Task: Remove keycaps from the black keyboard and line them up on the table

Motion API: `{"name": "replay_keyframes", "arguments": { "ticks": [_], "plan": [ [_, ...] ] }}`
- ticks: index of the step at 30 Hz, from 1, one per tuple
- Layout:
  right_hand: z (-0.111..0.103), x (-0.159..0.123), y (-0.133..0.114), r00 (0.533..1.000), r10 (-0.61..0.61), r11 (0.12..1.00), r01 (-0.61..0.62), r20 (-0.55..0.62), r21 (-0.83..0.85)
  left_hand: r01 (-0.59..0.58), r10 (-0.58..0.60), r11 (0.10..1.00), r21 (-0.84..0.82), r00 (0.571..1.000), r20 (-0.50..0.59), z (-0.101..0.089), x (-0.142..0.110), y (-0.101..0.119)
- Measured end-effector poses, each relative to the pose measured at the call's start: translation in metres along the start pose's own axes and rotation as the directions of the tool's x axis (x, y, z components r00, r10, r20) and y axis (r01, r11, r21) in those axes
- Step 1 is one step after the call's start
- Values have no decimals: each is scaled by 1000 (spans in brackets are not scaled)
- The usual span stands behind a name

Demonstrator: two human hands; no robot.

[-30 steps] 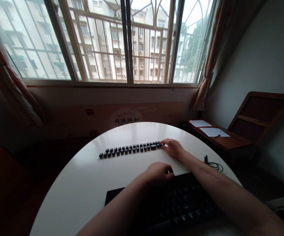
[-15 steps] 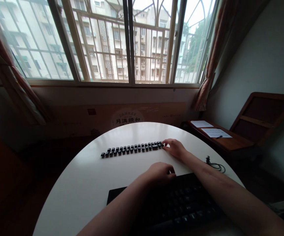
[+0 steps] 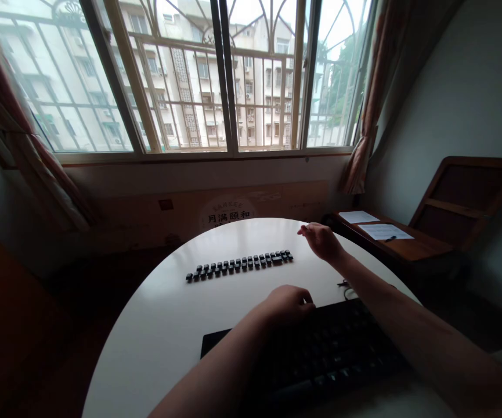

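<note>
My left hand [image 3: 292, 301] rests at the far edge of a black keyboard [image 3: 320, 354], its fingers curled down onto it. My forearms and dim light hide much of the keyboard. My right hand [image 3: 322, 241] is raised over the far right of the white table, beyond the keycaps, with fingertips drawn together. I cannot make out whether anything small is between them. Left of and below that hand, black keycaps [image 3: 237, 265] stand in two long rows, one wider key near the right end.
The round white table [image 3: 155, 325] has a curved edge. A black cable [image 3: 347, 288] lies partly behind my right forearm. To the right, a wooden chair [image 3: 433, 249] bears paper sheets [image 3: 385, 232] and a pen [image 3: 390, 238]. A barred window [image 3: 228, 87] is ahead.
My right hand has left the right end of the keycap rows and moved up and away toward the table's far edge. My left hand stays on the keyboard. The view has shifted slightly.
</note>
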State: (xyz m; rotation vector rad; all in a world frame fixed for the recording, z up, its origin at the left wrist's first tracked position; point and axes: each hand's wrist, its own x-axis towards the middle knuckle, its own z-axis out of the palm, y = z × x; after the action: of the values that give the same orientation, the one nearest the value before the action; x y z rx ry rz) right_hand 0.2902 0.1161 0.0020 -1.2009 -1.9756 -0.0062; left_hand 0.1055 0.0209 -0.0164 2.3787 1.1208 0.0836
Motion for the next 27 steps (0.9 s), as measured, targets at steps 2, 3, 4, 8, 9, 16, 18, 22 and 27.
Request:
{"name": "replay_keyframes", "arguments": {
  "ticks": [2, 3, 4, 8, 9, 16, 18, 22, 27],
  "plan": [
    [-24, -2, -18, 1000, -2, 1000, 1, 31, 24, -6, 6, 1000, 8, 1000, 6, 1, 1, -1],
    [-37, -7, -28, 994, -17, 999, 13, 110, 36, -10, 10, 1000, 14, 1000, 9, 1, 2, -1],
    [-50, -15, -36, 986, -2, 999, -5, 168, 38, -12, 12, 1000, 20, 1000, 12, 1, 3, -2],
    [-94, -65, -55, 950, 184, 956, -232, 254, 178, -14, 13, 1000, 23, 1000, 15, 2, 7, -3],
    [-101, -80, -54, 924, 252, 913, -325, 288, 245, -14, 14, 1000, 20, 1000, 14, 2, 8, -4],
    [-87, -149, -18, 853, 469, 618, -501, 227, 606, -26, 27, 999, 22, 1000, -9, 4, 9, -6],
    [-74, -156, -12, 835, 529, 581, -485, 149, 654, -16, 17, 1000, 24, 1000, -8, 4, 10, -5],
    [-57, -164, -7, 807, 585, 575, -485, 83, 659, 4, -4, 1000, 13, 1000, -6, 3, 10, -5],
    [-55, -169, -6, 804, 594, 684, -497, -11, 534, -7, 6, 1000, -19, 1000, -8, 2, 8, -5]
  ]
}}
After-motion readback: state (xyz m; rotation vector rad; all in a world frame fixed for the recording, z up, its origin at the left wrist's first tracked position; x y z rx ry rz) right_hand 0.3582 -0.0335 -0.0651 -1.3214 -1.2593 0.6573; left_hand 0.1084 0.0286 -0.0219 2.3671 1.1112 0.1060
